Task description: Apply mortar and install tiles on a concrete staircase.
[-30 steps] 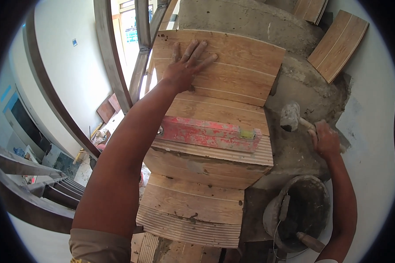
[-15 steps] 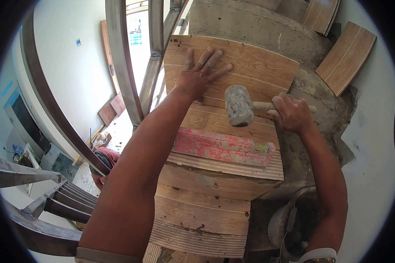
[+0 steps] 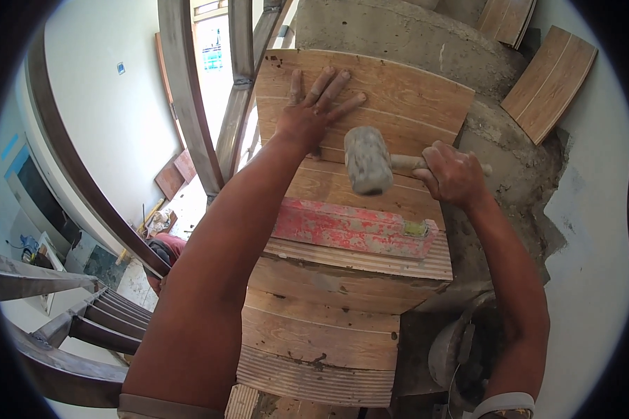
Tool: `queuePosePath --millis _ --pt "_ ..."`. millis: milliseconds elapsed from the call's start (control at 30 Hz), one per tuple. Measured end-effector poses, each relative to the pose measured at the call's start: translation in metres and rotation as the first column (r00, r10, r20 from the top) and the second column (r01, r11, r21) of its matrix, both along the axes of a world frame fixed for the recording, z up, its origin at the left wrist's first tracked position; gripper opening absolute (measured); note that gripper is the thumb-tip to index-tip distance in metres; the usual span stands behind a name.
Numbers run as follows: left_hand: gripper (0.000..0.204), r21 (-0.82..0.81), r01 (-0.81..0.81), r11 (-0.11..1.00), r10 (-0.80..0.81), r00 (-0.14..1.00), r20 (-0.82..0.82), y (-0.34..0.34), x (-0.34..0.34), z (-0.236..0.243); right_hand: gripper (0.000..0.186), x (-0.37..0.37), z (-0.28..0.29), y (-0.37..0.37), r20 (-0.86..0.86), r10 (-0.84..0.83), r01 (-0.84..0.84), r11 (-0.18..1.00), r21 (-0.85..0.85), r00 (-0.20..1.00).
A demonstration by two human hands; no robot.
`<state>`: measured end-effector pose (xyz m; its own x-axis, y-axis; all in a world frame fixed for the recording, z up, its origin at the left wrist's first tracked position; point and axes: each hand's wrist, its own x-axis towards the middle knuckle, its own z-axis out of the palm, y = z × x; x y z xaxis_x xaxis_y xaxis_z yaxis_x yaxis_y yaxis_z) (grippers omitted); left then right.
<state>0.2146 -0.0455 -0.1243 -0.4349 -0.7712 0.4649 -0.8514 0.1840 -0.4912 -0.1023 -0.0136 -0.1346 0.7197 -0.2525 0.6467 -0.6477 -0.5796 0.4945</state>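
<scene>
My left hand (image 3: 310, 115) lies spread on an upright wood-look riser tile (image 3: 405, 105) at the back of the step, fingers apart. Wrapped round the pale handle of a mallet (image 3: 368, 160) is my right hand (image 3: 454, 173); the mallet's grey, mortar-smeared head is above the tread tile (image 3: 314, 188) and close to the riser. A red spirit level (image 3: 349, 229), spotted with dried mortar, rests across the tread, just behind its ribbed front edge. My left forearm covers the level's left end.
Metal railing bars (image 3: 192, 91) rise along the left, above a lower floor where a person (image 3: 164, 251) in red is partly visible. Loose tiles (image 3: 548, 84) lean by the right wall. A bucket (image 3: 454, 349) stands at lower right. Bare concrete steps (image 3: 398, 31) continue upward.
My right hand and the mallet have shifted left and slightly up, and the mallet's head is a little blurred. My left hand stays flat on the riser tile.
</scene>
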Motion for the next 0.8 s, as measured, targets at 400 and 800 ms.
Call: queuePosePath --millis 400,800 --pt "0.155 0.038 -0.066 0.997 0.067 0.997 -0.026 0.003 -0.01 0.004 0.036 -0.01 -0.005 -0.018 0.054 -0.17 0.167 0.984 0.057 0.984" --pt "0.15 -0.048 0.002 0.999 -0.003 1.0 -0.02 -0.001 -0.007 -0.004 0.036 -0.019 -0.009 -0.009 0.069 0.044 -0.045 0.999 0.007 0.997"
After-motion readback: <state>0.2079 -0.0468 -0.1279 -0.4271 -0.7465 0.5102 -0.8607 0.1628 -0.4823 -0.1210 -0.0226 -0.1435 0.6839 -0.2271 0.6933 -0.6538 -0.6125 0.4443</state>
